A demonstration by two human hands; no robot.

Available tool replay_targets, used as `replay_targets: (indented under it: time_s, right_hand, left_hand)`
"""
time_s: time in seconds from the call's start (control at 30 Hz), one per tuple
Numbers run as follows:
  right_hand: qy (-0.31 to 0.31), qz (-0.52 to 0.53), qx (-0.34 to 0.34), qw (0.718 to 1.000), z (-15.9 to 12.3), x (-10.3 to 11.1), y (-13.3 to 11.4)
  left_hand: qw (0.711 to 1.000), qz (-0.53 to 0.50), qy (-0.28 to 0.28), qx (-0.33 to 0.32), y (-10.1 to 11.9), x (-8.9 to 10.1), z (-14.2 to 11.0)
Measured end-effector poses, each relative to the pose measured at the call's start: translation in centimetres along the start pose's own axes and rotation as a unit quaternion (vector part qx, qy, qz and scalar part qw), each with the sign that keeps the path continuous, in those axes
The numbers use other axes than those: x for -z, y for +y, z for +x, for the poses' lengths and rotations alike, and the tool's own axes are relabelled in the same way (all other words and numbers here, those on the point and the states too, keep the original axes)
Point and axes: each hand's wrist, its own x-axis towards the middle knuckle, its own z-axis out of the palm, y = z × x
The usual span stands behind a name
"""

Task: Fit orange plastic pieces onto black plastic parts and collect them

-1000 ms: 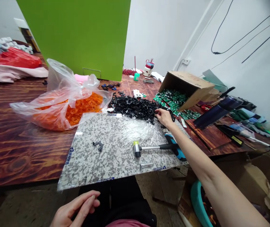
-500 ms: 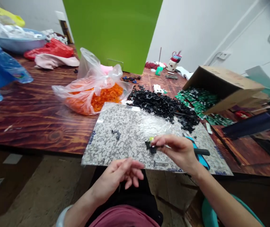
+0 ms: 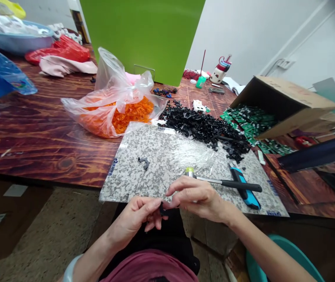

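Note:
A small black plastic part [image 3: 163, 208] sits between my hands, just off the front edge of a speckled grey stone-pattern slab [image 3: 143, 184], and is mostly hidden by my fingers. My left hand [image 3: 133, 219] pinches it from the left, and the fingertips of my right hand [image 3: 198, 197] hold it from the right. Just beyond my right hand lies a rubber-headed mallet [image 3: 217, 181], and a blue-handled tool [image 3: 243, 192] lies under its handle. A similar black piece [image 3: 143, 163] rests on the slab.
A large heap of black plastic parts [image 3: 202, 129] lies behind the slab, next to a tipped cardboard box [image 3: 285, 105] spilling green pieces [image 3: 249, 119]. A plastic bag of orange pieces [image 3: 120, 113] stands on the wooden table [image 3: 49, 152]. A teal basin [image 3: 281, 258] sits below right.
My right hand has carried the black part left, away from over the mallet, and my left hand has come up to it. Both hands now meet at the part near the slab's front edge.

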Motion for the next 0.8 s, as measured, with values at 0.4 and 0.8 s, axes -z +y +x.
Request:
replay_targets:
  time_s: [0.4, 0.8]
  right_hand:
    - [0.057, -0.39, -0.259, 0.882, 4.7, 6.9, 11.3]
    - [-0.048, -0.442, -0.265, 0.856, 6.1, 7.2, 11.6]
  left_hand:
    - [0.976, 0.098, 0.178, -0.082, 0.3, 0.2, -1.0]
    - [0.969, 0.071, 0.216, -0.098, 0.8, 0.6, -1.4]
